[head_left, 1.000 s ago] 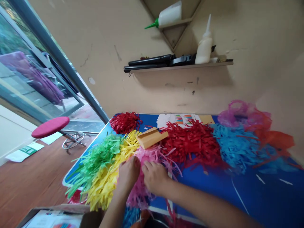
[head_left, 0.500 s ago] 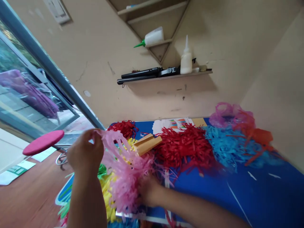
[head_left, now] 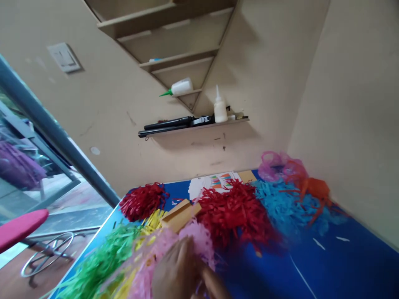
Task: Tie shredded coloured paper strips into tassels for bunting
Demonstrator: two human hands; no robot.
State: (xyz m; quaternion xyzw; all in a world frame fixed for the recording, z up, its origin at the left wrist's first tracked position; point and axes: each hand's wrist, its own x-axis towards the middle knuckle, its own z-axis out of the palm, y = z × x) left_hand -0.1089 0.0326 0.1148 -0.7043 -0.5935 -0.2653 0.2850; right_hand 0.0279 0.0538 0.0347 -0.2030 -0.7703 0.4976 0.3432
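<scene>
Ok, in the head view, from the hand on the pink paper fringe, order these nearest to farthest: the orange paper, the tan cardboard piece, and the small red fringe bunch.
From the hand on the pink paper fringe:
1. Tan cardboard piece, just above the hand.
2. Small red fringe bunch, up and to the left.
3. Orange paper, far off to the right.

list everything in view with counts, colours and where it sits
pink paper fringe: 1, pink, front centre
red paper fringe: 2, red, centre and back left
blue paper fringe: 1, blue, right of the red
green paper fringe: 1, green, front left
yellow paper fringe: 1, yellow, beside the green
magenta loops: 1 bunch, magenta, back right
cardboard piece: 1, tan, beside the red
printed sheet: 1, white, back edge
tabletop: 1, blue, under everything
squeeze bottles: 2, white, on wall shelves
stool: 1, pink seat, far left
hand: 1, on the pink fringe
</scene>
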